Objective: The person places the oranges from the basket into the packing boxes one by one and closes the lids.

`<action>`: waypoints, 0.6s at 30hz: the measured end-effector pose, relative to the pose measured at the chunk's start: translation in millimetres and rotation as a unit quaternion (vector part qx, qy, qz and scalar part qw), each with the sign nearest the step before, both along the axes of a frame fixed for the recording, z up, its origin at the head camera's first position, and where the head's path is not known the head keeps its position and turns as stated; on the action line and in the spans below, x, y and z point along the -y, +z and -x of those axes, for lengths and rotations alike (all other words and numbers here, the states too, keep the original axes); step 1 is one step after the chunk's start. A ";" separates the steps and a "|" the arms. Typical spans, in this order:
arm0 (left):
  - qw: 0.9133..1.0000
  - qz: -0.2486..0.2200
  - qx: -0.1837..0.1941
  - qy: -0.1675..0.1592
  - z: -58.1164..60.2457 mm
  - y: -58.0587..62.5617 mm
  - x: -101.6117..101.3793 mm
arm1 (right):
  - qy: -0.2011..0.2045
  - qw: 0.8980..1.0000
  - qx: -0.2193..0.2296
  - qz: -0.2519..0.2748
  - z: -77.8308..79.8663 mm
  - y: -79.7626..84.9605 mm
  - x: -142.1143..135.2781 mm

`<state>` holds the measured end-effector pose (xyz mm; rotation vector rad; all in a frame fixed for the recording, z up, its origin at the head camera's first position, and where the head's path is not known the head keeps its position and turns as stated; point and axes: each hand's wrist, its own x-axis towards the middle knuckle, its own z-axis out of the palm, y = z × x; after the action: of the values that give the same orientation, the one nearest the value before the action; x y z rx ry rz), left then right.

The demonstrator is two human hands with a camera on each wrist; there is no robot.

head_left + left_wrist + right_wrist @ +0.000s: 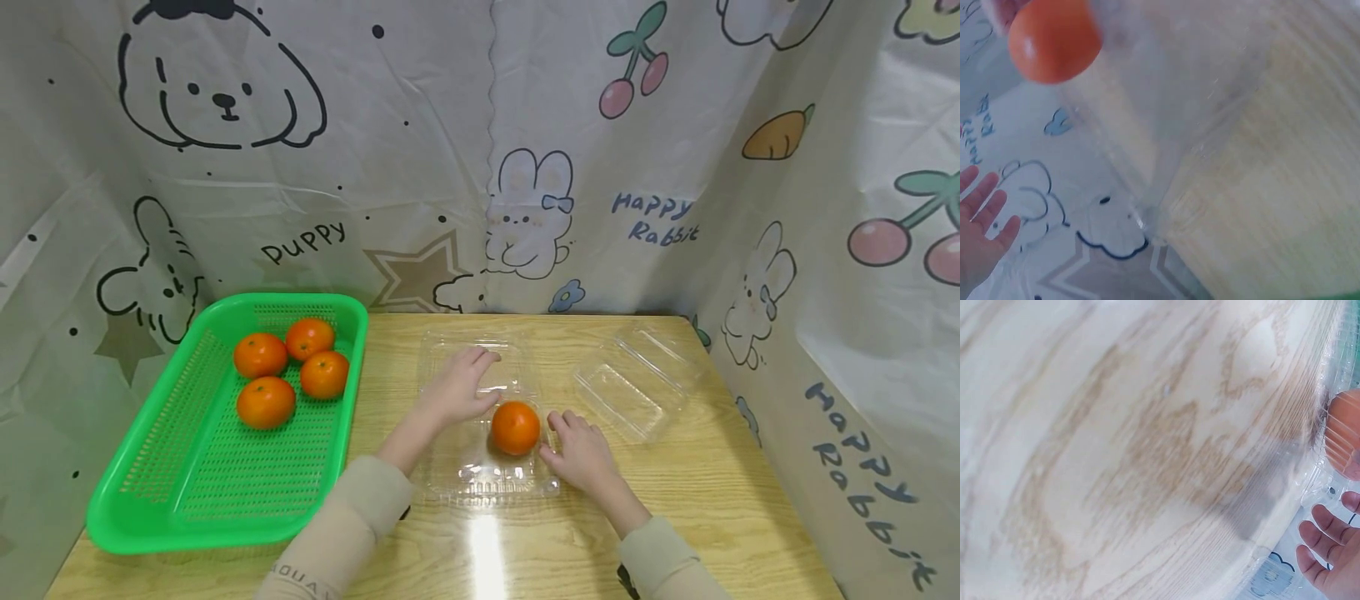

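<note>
An orange [515, 427] sits in the right part of the near half of a clear plastic clamshell box [450, 471], which lies unfolded on the table. My left hand [459, 387] is over the box near its fold, left of and beyond the orange, with fingers extended and nothing held. At the box's right edge, my right hand [581, 454] has its loosely bent fingers close beside the orange. The left wrist view shows the orange [1054, 40] at its top left and spread fingers [985, 212] at the left edge. Fingers [1329, 540] also appear in the right wrist view, below the orange [1342, 434].
A green plastic basket [356, 358] on the left holds several oranges [266, 402] toward its far end. A second clear plastic box [630, 392] lies unfolded at the back right of the wooden table [720, 492]. Printed cloth [420, 125] hangs behind and along both sides.
</note>
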<state>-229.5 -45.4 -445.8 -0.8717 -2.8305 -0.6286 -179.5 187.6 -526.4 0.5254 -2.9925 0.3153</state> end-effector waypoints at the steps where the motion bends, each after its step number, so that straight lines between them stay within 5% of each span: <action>1: 1.000 -0.004 -0.001 0.005 1.3 2.8 1.8 | 0.001 1.000 -0.001 0.000 -0.2 -0.1 0.0; 18: 0.996 -0.016 -0.014 0.084 20.4 37.7 41.8 | 0.000 1.000 0.000 0.001 -0.5 -0.4 -0.4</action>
<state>-249.9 -87.2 -408.1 -0.6221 -2.8214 -0.6330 -179.0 188.0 -526.8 0.5255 -2.9922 0.3197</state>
